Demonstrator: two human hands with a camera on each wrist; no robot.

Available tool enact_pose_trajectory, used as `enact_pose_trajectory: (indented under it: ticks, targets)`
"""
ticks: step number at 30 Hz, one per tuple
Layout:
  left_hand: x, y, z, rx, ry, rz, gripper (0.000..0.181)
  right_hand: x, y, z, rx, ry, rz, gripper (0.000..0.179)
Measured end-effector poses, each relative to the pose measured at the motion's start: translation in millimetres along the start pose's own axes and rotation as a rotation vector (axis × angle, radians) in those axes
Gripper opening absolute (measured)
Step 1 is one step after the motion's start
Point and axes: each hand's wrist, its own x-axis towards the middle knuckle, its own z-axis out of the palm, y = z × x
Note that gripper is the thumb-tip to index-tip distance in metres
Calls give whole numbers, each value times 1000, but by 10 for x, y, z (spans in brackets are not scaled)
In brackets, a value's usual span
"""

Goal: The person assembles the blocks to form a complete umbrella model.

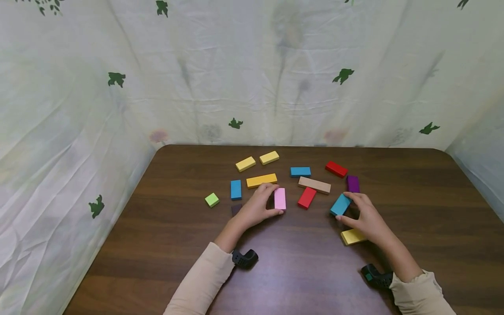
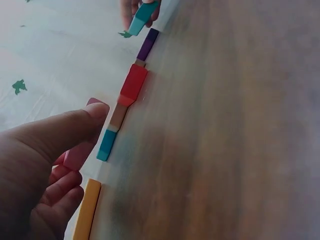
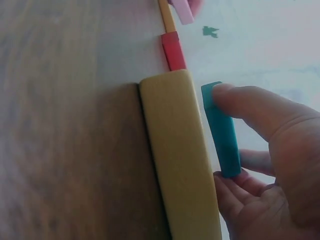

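My left hand (image 1: 257,208) pinches a pink block (image 1: 280,199) by its two ends, thumb at the near end and fingers at the far end. In the left wrist view the pink block (image 2: 82,150) is partly behind the thumb. Over on the right, my right hand (image 1: 366,216) holds a blue block (image 1: 340,204) the same way; the right wrist view shows this blue block (image 3: 222,132) between thumb and fingers. A yellow block (image 1: 352,236) lies just below the right hand, partly covered by it. Beneath the left wrist a dark block (image 1: 236,209) is partly hidden.
Around the hands on the brown table (image 1: 299,271) lie a red block (image 1: 306,198), a tan block (image 1: 314,185), a purple block (image 1: 353,183), an orange-yellow block (image 1: 261,180), a green block (image 1: 211,200) and several others. A patterned cloth (image 1: 252,74) hangs behind the table.
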Motion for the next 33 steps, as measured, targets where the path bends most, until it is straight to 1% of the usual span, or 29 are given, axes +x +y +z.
enact_pose_trajectory:
  ticks: [5, 9, 17, 24, 33]
  targets:
    - [-65, 34, -6, -7, 9, -5, 71, -11, -77, -11, -4, -14, 3, 72]
    - [-134, 71, -7, -6, 5, -9, 71, -19, -131, -3, -6, -14, -18, 72]
    - [-264, 144, 28, -14, 8, 23, 71, -42, -225, 8, -4, -17, -61, 70]
    - [-365, 241, 71, -6, -13, 17, 71, -47, -257, 36, -5, -21, -90, 69]
    - [-509, 342, 132, -32, -6, 38, 69, -48, -292, 89, -2, -47, -114, 69]
